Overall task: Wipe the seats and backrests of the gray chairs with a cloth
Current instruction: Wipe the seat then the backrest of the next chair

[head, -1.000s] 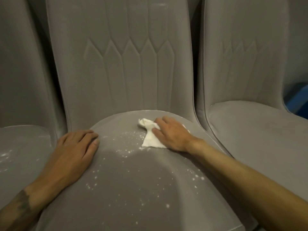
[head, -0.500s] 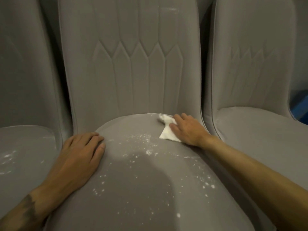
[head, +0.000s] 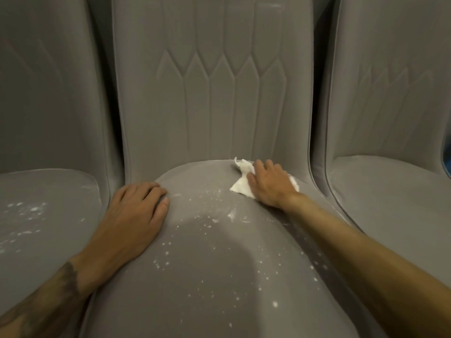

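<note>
Three gray upholstered chairs stand side by side. The middle chair's seat [head: 219, 276] is dotted with white specks and its quilted backrest [head: 214, 93] rises behind. My right hand [head: 269, 185] presses a crumpled white cloth [head: 241, 185] flat against the back right of that seat, close to the backrest. My left hand [head: 133, 220] rests flat on the seat's left edge, fingers spread and holding nothing.
The left chair's seat [head: 36, 215] also carries white specks. The right chair's seat [head: 390, 203] shows a faint pale smear near its backrest. A sliver of something blue [head: 447, 162] shows at the far right edge.
My right hand has slid the cloth back and to the right across the middle seat, from near its centre toward the backrest. My left hand stays planted on the left edge.
</note>
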Action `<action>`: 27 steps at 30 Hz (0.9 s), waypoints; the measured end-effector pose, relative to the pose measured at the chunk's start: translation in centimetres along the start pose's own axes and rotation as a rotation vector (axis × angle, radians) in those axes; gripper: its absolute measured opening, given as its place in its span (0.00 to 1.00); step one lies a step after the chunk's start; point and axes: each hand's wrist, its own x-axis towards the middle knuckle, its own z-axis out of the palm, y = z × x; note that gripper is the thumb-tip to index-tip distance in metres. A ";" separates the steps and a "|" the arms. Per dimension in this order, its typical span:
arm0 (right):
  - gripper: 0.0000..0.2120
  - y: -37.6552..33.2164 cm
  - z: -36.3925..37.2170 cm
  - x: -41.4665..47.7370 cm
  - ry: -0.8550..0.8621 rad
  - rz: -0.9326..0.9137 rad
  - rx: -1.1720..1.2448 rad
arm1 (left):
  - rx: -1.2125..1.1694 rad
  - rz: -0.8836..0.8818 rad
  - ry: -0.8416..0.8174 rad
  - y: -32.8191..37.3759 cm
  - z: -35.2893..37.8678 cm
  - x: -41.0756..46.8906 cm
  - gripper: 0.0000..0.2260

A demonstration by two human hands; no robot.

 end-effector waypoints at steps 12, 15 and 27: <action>0.17 -1.2 0.8 1.5 -0.001 -0.027 -0.033 | 0.003 -0.005 0.015 0.3 0.0 -0.1 0.16; 0.15 -4.8 2.5 0.3 0.006 -0.200 0.128 | -0.010 -0.006 0.034 0.2 0.2 -0.1 0.15; 0.14 -4.9 1.9 -2.0 -0.021 -0.351 0.190 | 0.014 0.047 0.084 -0.7 1.3 -0.1 0.13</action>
